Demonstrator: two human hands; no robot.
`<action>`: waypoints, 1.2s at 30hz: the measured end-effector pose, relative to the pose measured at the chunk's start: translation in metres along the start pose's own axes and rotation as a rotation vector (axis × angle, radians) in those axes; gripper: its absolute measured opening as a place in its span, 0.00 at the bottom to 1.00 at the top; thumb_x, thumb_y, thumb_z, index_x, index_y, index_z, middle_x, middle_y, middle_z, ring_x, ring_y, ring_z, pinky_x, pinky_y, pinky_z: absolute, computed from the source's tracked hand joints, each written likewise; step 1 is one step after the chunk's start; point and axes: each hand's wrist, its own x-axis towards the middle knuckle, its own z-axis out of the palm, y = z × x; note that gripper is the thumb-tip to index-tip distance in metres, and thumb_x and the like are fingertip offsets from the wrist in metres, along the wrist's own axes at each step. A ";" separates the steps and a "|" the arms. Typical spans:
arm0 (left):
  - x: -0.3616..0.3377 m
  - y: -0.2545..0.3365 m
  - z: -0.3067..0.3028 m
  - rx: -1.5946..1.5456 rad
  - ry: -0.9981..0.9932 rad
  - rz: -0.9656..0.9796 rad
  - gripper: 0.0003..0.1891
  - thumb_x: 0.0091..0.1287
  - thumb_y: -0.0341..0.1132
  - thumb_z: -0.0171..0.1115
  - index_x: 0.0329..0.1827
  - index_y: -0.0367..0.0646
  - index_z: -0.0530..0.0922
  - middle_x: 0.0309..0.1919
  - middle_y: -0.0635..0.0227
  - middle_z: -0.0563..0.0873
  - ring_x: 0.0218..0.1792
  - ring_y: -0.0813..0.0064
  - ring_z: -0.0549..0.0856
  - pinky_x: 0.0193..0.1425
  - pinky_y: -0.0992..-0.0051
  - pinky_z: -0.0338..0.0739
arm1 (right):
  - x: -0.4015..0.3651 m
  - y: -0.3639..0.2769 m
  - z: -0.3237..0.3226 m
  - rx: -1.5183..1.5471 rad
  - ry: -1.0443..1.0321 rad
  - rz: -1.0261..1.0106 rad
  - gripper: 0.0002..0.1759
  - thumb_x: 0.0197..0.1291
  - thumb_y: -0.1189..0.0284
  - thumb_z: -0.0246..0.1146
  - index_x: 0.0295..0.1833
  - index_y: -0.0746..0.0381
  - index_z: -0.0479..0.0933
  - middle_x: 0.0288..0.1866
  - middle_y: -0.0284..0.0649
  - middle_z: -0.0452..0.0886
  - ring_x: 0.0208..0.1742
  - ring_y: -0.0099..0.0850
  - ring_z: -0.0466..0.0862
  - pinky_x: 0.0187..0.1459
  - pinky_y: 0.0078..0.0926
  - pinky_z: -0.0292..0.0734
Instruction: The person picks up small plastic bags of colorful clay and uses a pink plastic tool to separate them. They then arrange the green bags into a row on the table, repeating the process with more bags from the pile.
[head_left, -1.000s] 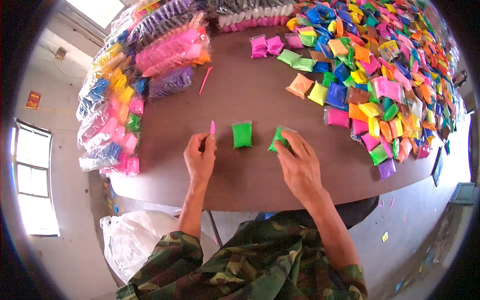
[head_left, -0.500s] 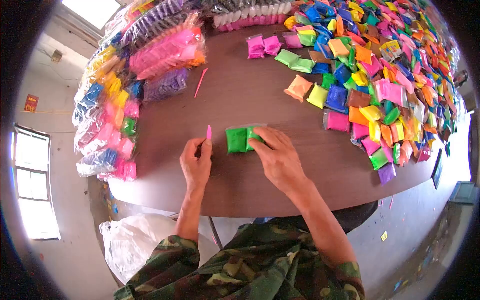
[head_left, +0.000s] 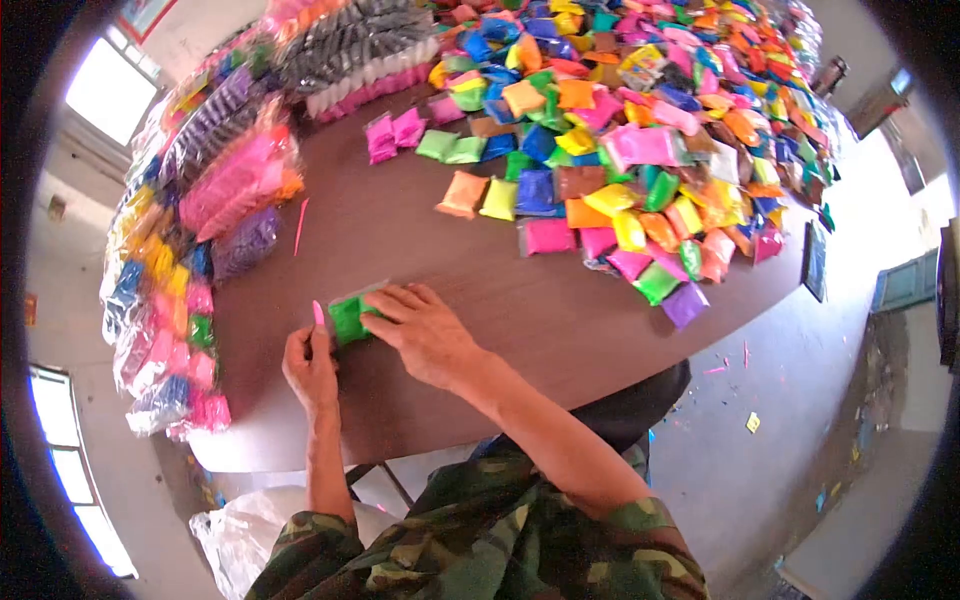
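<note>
Right hand [head_left: 425, 335] lies flat with fingers spread loosely on top of the green packets [head_left: 347, 320], which are bunched together near the front edge of the brown table [head_left: 480, 300]. Left hand [head_left: 312, 368] is pinched tight on a pink plastic tool [head_left: 318, 312] just beside them. Going by the layout, only these greens are pulled aside, and the big heap of mixed colour packets [head_left: 640, 150] sits well apart, unsorted.

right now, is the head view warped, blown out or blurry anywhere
Head view: strong fisheye, the table edge bows and a dark ring frames the picture; the window at upper left is blown out white; the right hand on the green packets and the left hand pinching a pink stick look sharp.
</note>
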 end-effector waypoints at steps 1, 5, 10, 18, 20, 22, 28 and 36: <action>0.001 -0.002 0.000 0.010 -0.004 0.011 0.11 0.83 0.39 0.70 0.47 0.38 0.88 0.29 0.75 0.84 0.25 0.85 0.77 0.27 0.78 0.71 | 0.002 0.000 0.001 0.011 -0.007 -0.005 0.25 0.68 0.76 0.64 0.71 0.58 0.84 0.78 0.45 0.79 0.84 0.46 0.75 0.83 0.53 0.68; 0.005 -0.018 -0.001 -0.004 0.019 0.043 0.12 0.83 0.39 0.69 0.48 0.37 0.88 0.29 0.75 0.84 0.26 0.85 0.77 0.27 0.78 0.70 | -0.002 -0.005 -0.006 -0.068 0.050 0.017 0.25 0.69 0.75 0.66 0.71 0.57 0.84 0.79 0.43 0.79 0.83 0.46 0.75 0.83 0.55 0.68; 0.004 -0.020 -0.005 -0.099 0.010 -0.068 0.13 0.83 0.42 0.70 0.47 0.39 0.86 0.30 0.73 0.84 0.25 0.85 0.76 0.27 0.79 0.68 | -0.042 -0.012 -0.058 -0.111 0.200 0.173 0.22 0.69 0.71 0.71 0.68 0.55 0.84 0.77 0.42 0.80 0.76 0.43 0.80 0.75 0.54 0.72; 0.002 -0.011 -0.005 -0.209 -0.028 -0.152 0.13 0.83 0.44 0.70 0.48 0.41 0.85 0.28 0.74 0.82 0.23 0.87 0.74 0.25 0.80 0.65 | -0.154 0.035 -0.207 -0.734 0.774 0.565 0.21 0.62 0.70 0.80 0.61 0.57 0.88 0.63 0.40 0.90 0.65 0.47 0.87 0.66 0.50 0.78; 0.004 -0.012 -0.003 -0.196 -0.024 -0.147 0.13 0.83 0.43 0.70 0.49 0.41 0.85 0.28 0.74 0.82 0.23 0.88 0.74 0.25 0.80 0.65 | -0.156 0.050 -0.226 -0.789 0.763 0.642 0.22 0.62 0.70 0.80 0.61 0.58 0.89 0.63 0.41 0.90 0.64 0.47 0.88 0.67 0.49 0.79; 0.004 -0.009 -0.004 -0.187 -0.023 -0.143 0.12 0.83 0.42 0.70 0.49 0.41 0.85 0.28 0.75 0.82 0.23 0.88 0.74 0.24 0.81 0.64 | -0.161 0.058 -0.233 -0.776 0.740 0.688 0.21 0.62 0.69 0.80 0.61 0.59 0.89 0.63 0.41 0.91 0.63 0.46 0.90 0.67 0.48 0.80; 0.008 -0.030 -0.002 -0.193 -0.025 -0.130 0.10 0.83 0.42 0.70 0.49 0.44 0.86 0.29 0.76 0.81 0.23 0.87 0.74 0.24 0.81 0.64 | -0.152 0.037 -0.252 -0.443 0.887 0.625 0.11 0.70 0.74 0.76 0.56 0.62 0.91 0.56 0.46 0.95 0.57 0.44 0.95 0.60 0.41 0.89; 0.006 -0.020 -0.003 -0.141 -0.017 -0.151 0.11 0.83 0.40 0.69 0.49 0.40 0.86 0.29 0.74 0.83 0.23 0.88 0.75 0.24 0.81 0.66 | -0.139 -0.003 -0.149 0.373 0.248 0.688 0.12 0.71 0.71 0.75 0.58 0.55 0.93 0.53 0.49 0.95 0.41 0.45 0.96 0.41 0.37 0.89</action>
